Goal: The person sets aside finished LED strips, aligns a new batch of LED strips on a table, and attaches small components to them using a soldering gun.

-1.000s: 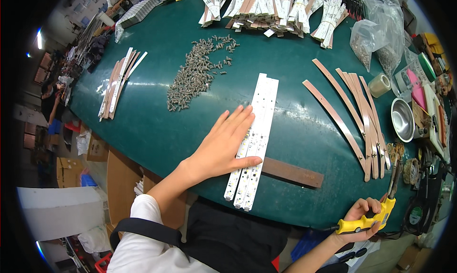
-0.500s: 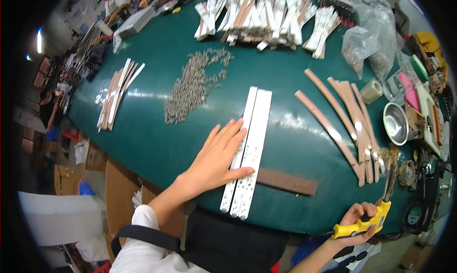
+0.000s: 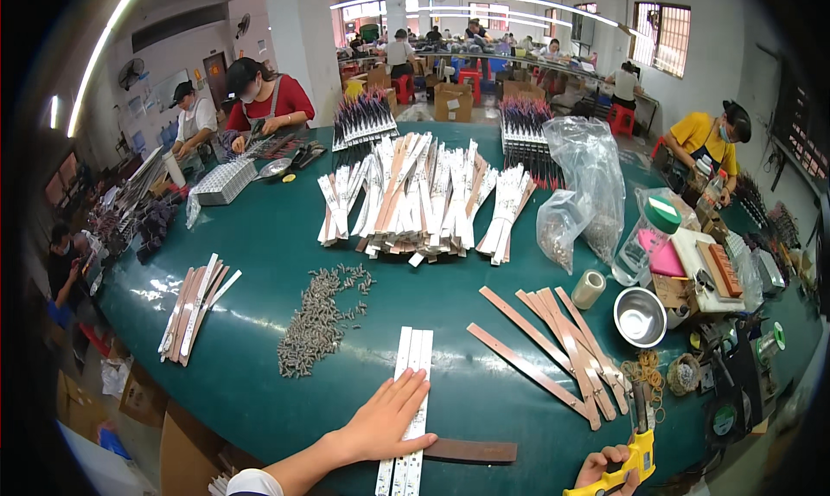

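Observation:
My left hand (image 3: 380, 422) lies flat, fingers stretched, across several white strips (image 3: 418, 347) dotted with small parts. The strips are side by side on the green table, pointing away from me. By the thumb, a dark brown bar (image 3: 480, 451) lies crosswise and reaches out to the right. At the lower right my right hand (image 3: 603, 466) is wrapped round the grip of a yellow pistol-shaped soldering gun (image 3: 638, 461). Its metal barrel points away from me, close to some rubber bands (image 3: 644, 371). The lower part of that hand is cut off by the frame.
Copper-coloured strips (image 3: 553, 345) lie fanned out right of centre. Small grey metal parts (image 3: 316, 323) form a heap left of centre. Farther back are bundled strips (image 3: 415, 202) and plastic bags (image 3: 588, 193). A metal bowl (image 3: 640, 317) stands at right. Co-workers (image 3: 264, 107) sit around.
The view has tilted up, bringing the room and co-workers into sight and shifting the table lower. My left hand stays on the strips; my right still holds the soldering gun, now pointing more upright.

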`<state>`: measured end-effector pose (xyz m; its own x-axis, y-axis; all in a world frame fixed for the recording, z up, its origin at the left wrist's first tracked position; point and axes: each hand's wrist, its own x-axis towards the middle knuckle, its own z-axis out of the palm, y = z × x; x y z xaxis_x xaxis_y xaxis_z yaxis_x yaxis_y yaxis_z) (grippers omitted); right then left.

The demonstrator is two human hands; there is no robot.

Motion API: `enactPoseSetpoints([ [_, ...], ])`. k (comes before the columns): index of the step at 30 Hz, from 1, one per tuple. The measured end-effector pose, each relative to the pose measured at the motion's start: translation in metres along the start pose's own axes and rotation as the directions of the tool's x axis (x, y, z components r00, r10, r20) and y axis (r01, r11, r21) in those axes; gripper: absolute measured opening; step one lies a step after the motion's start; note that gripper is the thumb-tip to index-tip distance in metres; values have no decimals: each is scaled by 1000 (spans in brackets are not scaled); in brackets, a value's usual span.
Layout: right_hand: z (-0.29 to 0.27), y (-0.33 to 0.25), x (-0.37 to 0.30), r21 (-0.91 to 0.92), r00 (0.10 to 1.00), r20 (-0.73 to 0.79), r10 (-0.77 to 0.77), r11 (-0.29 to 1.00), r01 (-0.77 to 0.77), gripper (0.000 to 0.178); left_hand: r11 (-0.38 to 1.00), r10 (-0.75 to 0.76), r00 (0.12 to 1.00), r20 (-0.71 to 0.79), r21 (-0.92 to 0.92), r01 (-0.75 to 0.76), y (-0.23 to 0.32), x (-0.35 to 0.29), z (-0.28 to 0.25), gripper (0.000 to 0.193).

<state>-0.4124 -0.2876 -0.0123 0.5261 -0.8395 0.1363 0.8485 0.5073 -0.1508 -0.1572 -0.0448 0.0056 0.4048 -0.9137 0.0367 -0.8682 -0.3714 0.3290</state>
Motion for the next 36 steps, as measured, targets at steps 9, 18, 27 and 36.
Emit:
enactPoseSetpoints([
  [9, -1, 3, 4, -3, 1000, 6, 16, 1000, -16, 49, 999, -10, 1000, -6, -34, 10, -4, 2, -1, 83],
  [18, -2, 0, 4, -31, 1000, 9, 13, 999, -12, 54, 999, -5, 1000, -28, -36, 4, -3, 1, 3, 83],
  [27, 4, 1, 3, -26, 1000, 21, 20, 999, -19, 59, 999, -14, 999, -35, -52, 12, -3, 1, 5, 84],
  [36, 3, -1, 3, -17, 999, 12, 31, 999, -31, 55, 997, -23, 999, -25, -67, 22, -3, 2, 3, 84],
])
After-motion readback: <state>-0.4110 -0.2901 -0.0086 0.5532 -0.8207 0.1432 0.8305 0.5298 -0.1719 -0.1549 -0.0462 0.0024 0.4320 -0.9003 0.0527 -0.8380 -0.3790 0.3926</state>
